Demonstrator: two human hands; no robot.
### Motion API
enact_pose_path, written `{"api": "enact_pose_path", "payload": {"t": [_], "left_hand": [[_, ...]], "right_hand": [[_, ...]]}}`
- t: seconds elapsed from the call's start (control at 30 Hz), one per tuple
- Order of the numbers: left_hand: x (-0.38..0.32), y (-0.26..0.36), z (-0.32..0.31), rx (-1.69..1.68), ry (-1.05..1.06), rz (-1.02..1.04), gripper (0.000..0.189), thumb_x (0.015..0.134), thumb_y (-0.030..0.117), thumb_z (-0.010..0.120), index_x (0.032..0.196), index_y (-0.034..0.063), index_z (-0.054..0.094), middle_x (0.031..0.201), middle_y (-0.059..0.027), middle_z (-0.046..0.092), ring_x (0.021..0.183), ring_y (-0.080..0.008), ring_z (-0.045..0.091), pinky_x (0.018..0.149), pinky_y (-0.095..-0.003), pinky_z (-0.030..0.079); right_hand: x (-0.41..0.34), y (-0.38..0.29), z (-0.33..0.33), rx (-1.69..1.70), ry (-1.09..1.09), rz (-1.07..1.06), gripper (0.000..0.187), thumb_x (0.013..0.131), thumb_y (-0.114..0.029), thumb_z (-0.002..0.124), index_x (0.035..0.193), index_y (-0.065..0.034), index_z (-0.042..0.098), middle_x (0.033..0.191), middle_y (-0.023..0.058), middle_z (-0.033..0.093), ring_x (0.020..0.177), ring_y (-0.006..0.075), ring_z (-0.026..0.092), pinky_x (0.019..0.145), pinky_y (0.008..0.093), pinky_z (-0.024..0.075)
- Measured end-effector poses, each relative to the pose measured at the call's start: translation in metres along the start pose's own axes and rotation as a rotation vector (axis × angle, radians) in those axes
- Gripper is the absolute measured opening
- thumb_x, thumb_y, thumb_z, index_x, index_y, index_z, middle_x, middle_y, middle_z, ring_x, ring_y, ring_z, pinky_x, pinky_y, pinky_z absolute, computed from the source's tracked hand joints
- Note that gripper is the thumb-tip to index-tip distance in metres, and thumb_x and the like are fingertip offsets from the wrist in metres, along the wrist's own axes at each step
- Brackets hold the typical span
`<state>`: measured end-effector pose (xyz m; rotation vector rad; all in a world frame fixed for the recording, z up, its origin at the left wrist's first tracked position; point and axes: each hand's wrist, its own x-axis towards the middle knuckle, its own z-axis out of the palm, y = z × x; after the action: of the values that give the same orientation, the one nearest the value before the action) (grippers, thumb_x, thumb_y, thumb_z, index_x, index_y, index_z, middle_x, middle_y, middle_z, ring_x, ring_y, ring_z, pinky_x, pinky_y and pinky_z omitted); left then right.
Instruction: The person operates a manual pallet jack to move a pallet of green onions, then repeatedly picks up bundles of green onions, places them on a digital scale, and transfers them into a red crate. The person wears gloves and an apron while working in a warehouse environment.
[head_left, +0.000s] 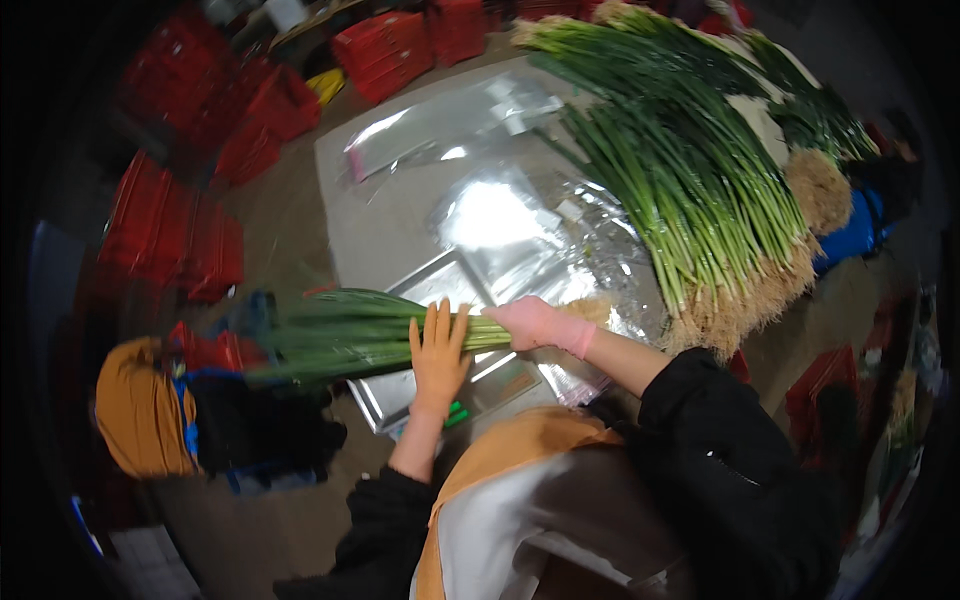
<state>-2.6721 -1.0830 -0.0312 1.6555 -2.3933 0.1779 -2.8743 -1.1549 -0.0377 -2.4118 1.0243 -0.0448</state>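
A bunch of green onions (352, 334) lies crosswise before me, leaves to the left and blurred, roots to the right. My right hand (532, 324), in a pink glove, is closed around its pale stems near the roots. My left hand (439, 356), in an orange glove, rests on the bunch with its fingers extended and somewhat apart. Below the bunch is a metal tray (375, 409) on the table (352, 217). Clear plastic bags (487, 214) lie beyond it, shiny with glare. A large heap of green onions (697, 180) with roots covers the table's right side.
Red crates (386, 52) stand beyond the table, with more red crates (169, 232) at the left. A person in an orange garment (142, 409) is at the lower left. Something blue (855, 229) is beside the heap at the right.
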Motion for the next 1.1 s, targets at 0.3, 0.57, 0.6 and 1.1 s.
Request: {"api": "enact_pose_path", "payload": {"t": [0.3,0.57,0.6,1.1], "left_hand": [[-0.013,-0.05,0.028,-0.103,-0.21,-0.161,0.072,0.061,0.039,0.075,0.124,0.0113,0.053,0.093,-0.0107,0.059,0.091,-0.0297,0.056,0.083,-0.039,0.041],[-0.008,-0.045,0.016,-0.133,-0.277,-0.179,0.098,0.058,0.045,0.081,0.136,0.003,0.038,0.113,-0.0122,0.056,0.106,-0.0302,0.052,0.094,-0.0426,0.037],[-0.01,-0.041,0.014,-0.093,-0.224,-0.14,0.103,0.059,0.046,0.081,0.14,0.0033,0.033,0.124,-0.0138,0.049,0.117,-0.0303,0.045,0.1,-0.0444,0.031],[-0.129,-0.077,-0.029,0.011,0.189,-0.755,0.113,0.064,0.054,0.075,0.146,0.0022,0.019,0.148,-0.0156,0.027,0.138,-0.0373,0.017,0.11,-0.0576,0.007]], "right_hand": [[-0.024,0.046,-0.031,0.492,0.684,0.334,0.047,0.08,-0.037,0.062,0.109,-0.0008,0.059,0.11,0.0164,0.061,0.096,0.0263,0.06,0.085,0.0331,0.0478],[-0.003,0.045,0.035,1.122,0.643,0.287,0.051,0.098,-0.039,0.039,0.134,-0.0041,0.046,0.133,0.0131,0.049,0.127,0.0249,0.04,0.109,0.0314,0.0268],[-0.014,0.057,0.036,1.048,0.713,0.327,0.053,0.097,-0.041,0.041,0.136,-0.0053,0.045,0.138,0.0139,0.045,0.131,0.0262,0.036,0.111,0.0327,0.024],[-0.223,0.256,0.029,-0.199,0.564,1.148,0.032,0.081,-0.03,0.053,0.091,-0.0034,0.067,0.093,0.0209,0.066,0.086,0.0374,0.062,0.077,0.0417,0.0481]]}}
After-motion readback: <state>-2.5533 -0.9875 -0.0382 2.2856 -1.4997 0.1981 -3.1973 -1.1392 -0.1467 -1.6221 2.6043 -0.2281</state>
